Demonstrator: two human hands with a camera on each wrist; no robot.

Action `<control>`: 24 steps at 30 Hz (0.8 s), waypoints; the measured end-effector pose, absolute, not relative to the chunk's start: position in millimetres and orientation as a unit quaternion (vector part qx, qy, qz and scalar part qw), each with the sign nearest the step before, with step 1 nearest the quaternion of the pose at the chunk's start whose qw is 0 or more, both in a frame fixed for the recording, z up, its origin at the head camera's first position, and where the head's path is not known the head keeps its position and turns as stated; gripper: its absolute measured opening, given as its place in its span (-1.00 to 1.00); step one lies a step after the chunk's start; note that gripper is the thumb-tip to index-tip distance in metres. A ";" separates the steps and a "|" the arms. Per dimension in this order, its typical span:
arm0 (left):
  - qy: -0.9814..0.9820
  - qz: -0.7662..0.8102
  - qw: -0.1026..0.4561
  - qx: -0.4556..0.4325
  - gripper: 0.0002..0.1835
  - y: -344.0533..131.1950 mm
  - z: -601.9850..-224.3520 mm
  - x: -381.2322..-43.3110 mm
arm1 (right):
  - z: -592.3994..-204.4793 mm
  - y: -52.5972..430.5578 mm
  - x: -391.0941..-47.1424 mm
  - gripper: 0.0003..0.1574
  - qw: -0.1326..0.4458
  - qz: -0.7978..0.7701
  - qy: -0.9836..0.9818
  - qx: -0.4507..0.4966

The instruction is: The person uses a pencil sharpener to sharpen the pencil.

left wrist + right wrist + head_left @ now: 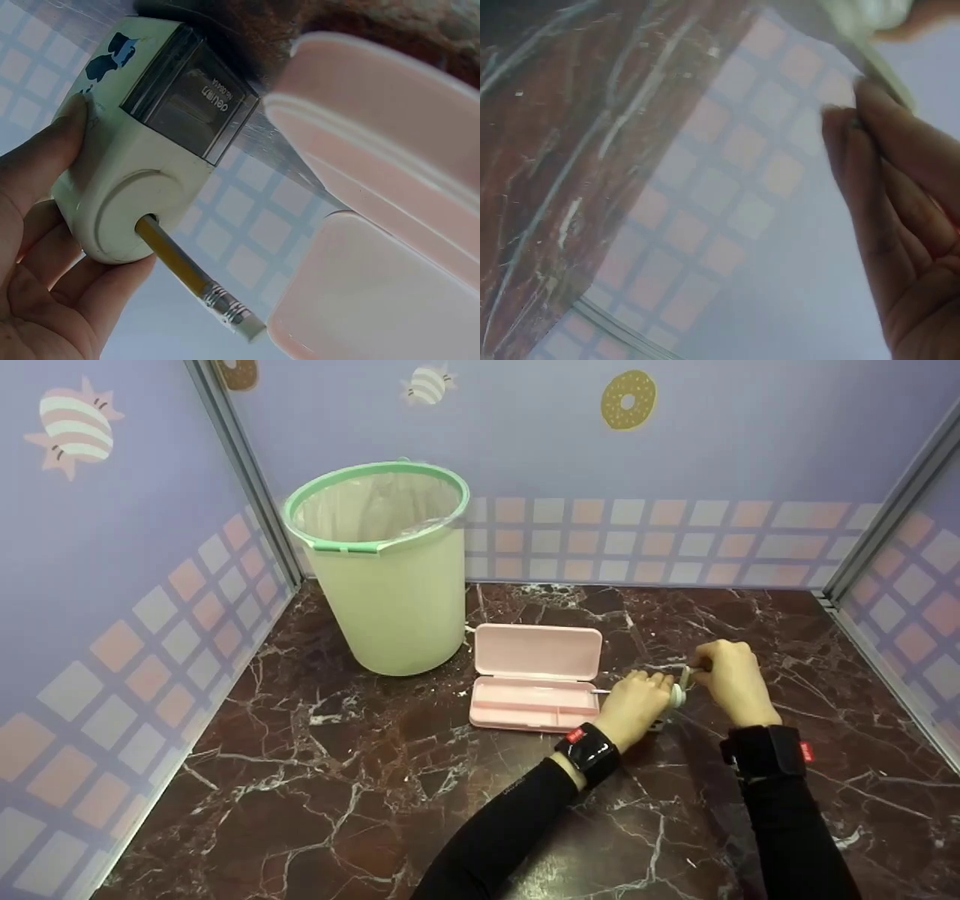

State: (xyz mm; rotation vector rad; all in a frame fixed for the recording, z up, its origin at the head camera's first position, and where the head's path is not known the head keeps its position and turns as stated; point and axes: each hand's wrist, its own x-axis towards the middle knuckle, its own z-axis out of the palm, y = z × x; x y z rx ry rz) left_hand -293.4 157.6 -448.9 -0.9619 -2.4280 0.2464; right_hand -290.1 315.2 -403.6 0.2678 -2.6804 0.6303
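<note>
In the left wrist view my left hand [41, 300] grips a white crank pencil sharpener [124, 161] with a dark see-through shavings drawer [191, 101]. A yellow pencil [176, 259] sticks out of its hole, eraser end outward. From the head view, the left hand [636, 706] covers most of the sharpener. My right hand [736, 681] pinches the end of the crank [685, 676] at the sharpener's right side; the fingers hide the knob. Just left of the sharpener lies an open pink pencil case [537, 652], its lid tipped back.
A pale green bin [397, 607] with a green rim and a clear liner stands behind and left of the pencil case. Patterned panels [525, 435] enclose the dark marbled tabletop [337, 810] at the back and both sides.
</note>
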 end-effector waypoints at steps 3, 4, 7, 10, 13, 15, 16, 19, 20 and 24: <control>-0.897 0.092 0.254 -0.351 -0.61 156.0 -447.6 -293.4 | -409.0 313.2 -300.0 -0.91 0.188 0.229 -0.951 0.091; -0.897 0.091 0.252 -0.352 -0.61 155.8 -447.4 -293.3 | -410.7 313.2 -302.9 -0.91 0.188 0.230 -0.951 0.089; -0.898 0.090 0.249 -0.351 -0.61 156.1 -447.2 -292.8 | -414.7 314.0 -309.2 -0.93 0.187 0.233 -0.950 0.087; -0.898 0.091 0.247 -0.353 -0.61 155.4 -448.4 -293.0 | -417.4 314.3 -311.4 -0.93 0.184 0.234 -0.951 0.085; -0.896 0.091 0.249 -0.355 -0.61 154.3 -449.5 -293.5 | -418.9 314.4 -311.9 -0.93 0.183 0.237 -0.950 0.087; -0.896 0.086 0.248 -0.358 -0.60 153.2 -449.1 -294.1 | -418.5 314.2 -312.6 -0.93 0.183 0.239 -0.949 0.088; -0.897 0.083 0.247 -0.358 -0.60 153.0 -448.6 -294.3 | -418.3 314.8 -313.5 -0.93 0.182 0.241 -0.949 0.091; -0.898 0.078 0.243 -0.360 -0.60 153.3 -447.8 -294.7 | -418.4 317.6 -317.0 -0.93 0.177 0.242 -0.949 0.098; -0.897 0.076 0.243 -0.361 -0.60 153.6 -447.9 -294.9 | -418.9 318.7 -318.2 -0.92 0.174 0.242 -0.949 0.100; -0.895 0.073 0.255 -0.359 -0.62 155.6 -449.7 -294.6 | -426.5 322.7 -323.5 -0.93 0.161 0.235 -0.953 0.102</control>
